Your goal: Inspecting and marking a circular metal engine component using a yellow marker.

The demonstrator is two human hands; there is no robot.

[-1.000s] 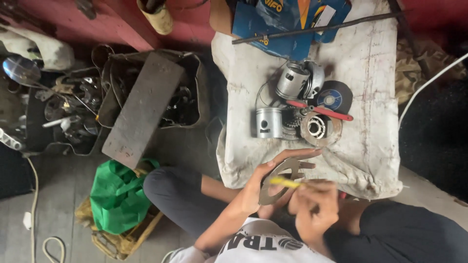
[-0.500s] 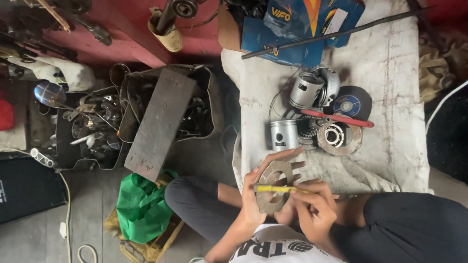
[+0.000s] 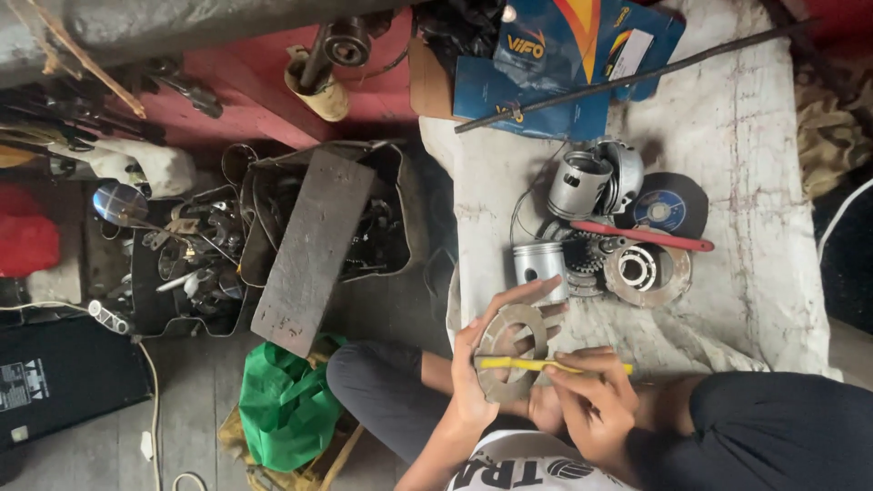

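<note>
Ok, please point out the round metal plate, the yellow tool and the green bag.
round metal plate (image 3: 509, 359), head view, on its left rim.
yellow tool (image 3: 514, 364), head view, on its shaft crossing the plate.
green bag (image 3: 286, 405), head view, on its middle.

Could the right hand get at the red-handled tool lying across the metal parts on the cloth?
Probably yes: the red-handled tool lies uncovered on top, but the right hand holds a yellow tool against the metal disc and would need freeing first.

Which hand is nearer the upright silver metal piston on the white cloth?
Left. The left hand, holding the round grey metal plate, has fingertips just below the piston; the right hand, gripping the thin yellow tool, sits lower, farther off.
</note>
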